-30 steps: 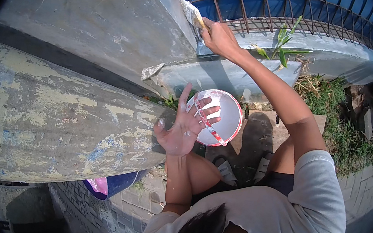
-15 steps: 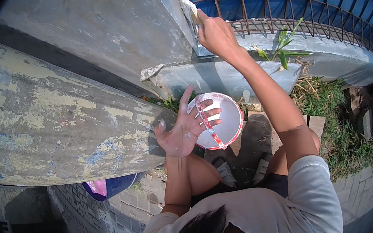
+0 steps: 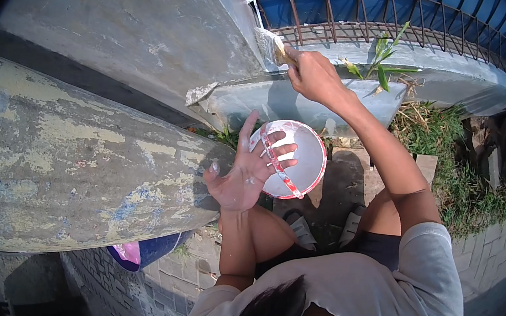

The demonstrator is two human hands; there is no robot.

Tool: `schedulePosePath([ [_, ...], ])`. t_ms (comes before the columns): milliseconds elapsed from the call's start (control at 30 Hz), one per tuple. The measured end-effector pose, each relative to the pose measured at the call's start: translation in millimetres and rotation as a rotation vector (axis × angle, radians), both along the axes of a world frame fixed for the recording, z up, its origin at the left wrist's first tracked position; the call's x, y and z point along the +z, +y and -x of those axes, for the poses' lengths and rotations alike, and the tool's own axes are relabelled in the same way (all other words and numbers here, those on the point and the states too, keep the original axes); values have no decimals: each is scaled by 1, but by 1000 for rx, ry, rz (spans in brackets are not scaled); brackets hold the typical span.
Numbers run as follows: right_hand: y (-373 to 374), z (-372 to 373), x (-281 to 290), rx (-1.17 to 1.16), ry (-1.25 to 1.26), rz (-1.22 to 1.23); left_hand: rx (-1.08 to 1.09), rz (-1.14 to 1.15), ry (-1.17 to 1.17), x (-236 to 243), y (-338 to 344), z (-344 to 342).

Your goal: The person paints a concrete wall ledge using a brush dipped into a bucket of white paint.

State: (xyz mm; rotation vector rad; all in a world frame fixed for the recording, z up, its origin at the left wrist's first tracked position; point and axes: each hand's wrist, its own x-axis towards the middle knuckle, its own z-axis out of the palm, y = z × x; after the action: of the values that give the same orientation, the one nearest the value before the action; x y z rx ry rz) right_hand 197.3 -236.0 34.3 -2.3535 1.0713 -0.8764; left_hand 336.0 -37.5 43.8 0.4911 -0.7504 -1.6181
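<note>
My right hand (image 3: 319,78) is closed around the wooden handle of a paintbrush (image 3: 273,47). The wide, white-coated bristles touch the inner corner where the grey wall (image 3: 150,19) meets the low ledge under the grille. My left hand (image 3: 244,176) is palm up with fingers spread, white paint on the palm and thumb. Its fingers pass beneath the red-and-white handle strap (image 3: 278,167) of a white bucket (image 3: 307,155) with a red rim. The strap crosses over the fingers, which are not wrapped around it. White residue coats the inside of the bucket.
A thick rounded column (image 3: 87,169) with peeling yellow paint stands at left. Behind its lower edge sits a dark blue container (image 3: 153,252) with something pink. A rusty metal grille (image 3: 371,14) runs along the top. A green plant (image 3: 382,57) leans over the ledge; grass (image 3: 475,204) grows at right.
My right hand and the paintbrush have moved down and slightly right along the wall corner. My left hand stays spread at the bucket handle, with the view shifted a little.
</note>
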Motion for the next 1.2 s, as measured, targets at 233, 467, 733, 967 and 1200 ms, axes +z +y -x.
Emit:
schedulePosePath([
  [233, 12, 0, 18, 59, -69, -135, 51, -18, -94, 2, 1, -2],
  [467, -22, 11, 80, -58, -256, 77, -8, 2, -111, 8, 7, 5],
  [733, -42, 32, 145, 249, -120, -204, -211, -211, -341, 48, -20, -2],
  [967, -93, 54, 308, 448, -499, -311, -208, -379, -352, 136, -58, 13],
  [1200, -123, -9, 304, 655, -913, -977, -70, -495, -428, 233, -36, 35],
])
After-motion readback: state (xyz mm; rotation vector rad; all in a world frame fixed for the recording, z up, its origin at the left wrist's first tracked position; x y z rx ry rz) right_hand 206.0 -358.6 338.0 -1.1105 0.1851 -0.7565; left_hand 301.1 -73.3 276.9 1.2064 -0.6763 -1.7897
